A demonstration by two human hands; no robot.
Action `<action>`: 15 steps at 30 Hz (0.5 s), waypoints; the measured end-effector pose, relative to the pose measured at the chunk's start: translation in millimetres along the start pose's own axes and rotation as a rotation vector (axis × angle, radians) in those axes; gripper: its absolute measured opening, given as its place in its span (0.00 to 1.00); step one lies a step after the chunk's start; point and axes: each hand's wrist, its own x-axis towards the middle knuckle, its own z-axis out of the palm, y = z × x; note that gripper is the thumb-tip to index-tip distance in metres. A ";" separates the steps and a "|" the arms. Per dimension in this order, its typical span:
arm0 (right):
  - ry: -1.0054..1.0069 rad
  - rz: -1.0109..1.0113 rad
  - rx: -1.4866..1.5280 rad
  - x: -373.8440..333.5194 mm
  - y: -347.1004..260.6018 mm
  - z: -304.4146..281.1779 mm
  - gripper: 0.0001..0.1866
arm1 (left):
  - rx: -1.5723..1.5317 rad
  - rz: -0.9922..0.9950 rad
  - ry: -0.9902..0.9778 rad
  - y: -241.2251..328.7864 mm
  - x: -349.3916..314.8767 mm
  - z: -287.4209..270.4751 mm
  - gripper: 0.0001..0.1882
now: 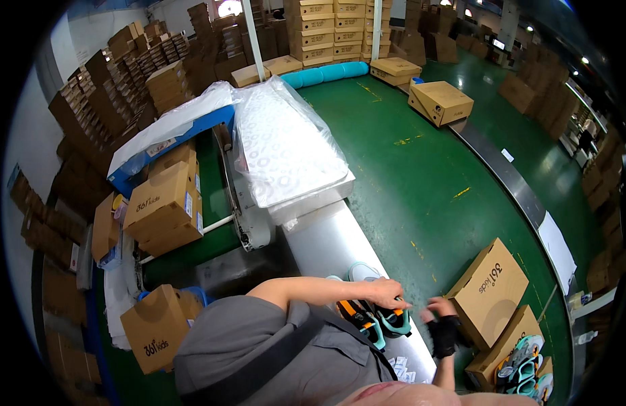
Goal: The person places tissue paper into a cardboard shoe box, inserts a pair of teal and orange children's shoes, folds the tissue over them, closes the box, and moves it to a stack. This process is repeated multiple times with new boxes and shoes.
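Two black sports shoes with orange and teal parts lie side by side on the metal bench: a left shoe and a right shoe. My left hand reaches across and closes its fingers at the orange part of the right shoe. Just beyond it, a pale shoe is partly covered by my forearm. Off the bench's right edge is my right hand, in a black fingerless glove, somewhat blurred. Its bare fingers look loosely apart, with nothing visible in them. Small white packets lie nearer my body.
Brown cardboard boxes and more teal-grey shoes stand at my right. Ahead, plastic-covered white sheets lie on the metal bench. More boxes are at my left. A narrow dark line bounds the green floor.
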 end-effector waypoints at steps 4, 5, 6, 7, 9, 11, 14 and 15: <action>-0.223 0.826 -0.909 -8.9 72.1 -30.0 0.47 | -0.065 -0.091 -0.207 26.6 3.9 -33.3 0.33; -0.126 0.816 -0.927 -13.0 87.2 -24.3 0.47 | -0.065 -0.071 -0.218 22.7 8.3 -34.2 0.32; -0.035 0.807 -0.944 -18.1 92.4 -18.0 0.47 | -0.069 -0.052 -0.232 19.4 14.0 -30.6 0.32; 0.034 0.795 -0.933 -20.9 98.6 -13.4 0.46 | -0.072 -0.033 -0.247 16.9 20.9 -26.2 0.32; 0.166 0.754 -0.910 -21.2 107.8 -5.0 0.44 | -0.060 0.072 -0.084 15.5 30.1 -14.6 0.31; 0.296 0.699 -0.758 -5.2 62.7 -4.0 0.44 | -0.022 0.256 0.271 18.1 41.0 -3.8 0.31; 0.707 0.406 -0.115 -11.5 7.8 -21.6 0.34 | 0.028 0.416 0.372 33.5 52.4 -14.8 0.31; 0.824 0.368 0.131 -21.4 0.2 -27.6 0.32 | 0.066 0.388 0.298 30.2 49.7 -15.7 0.30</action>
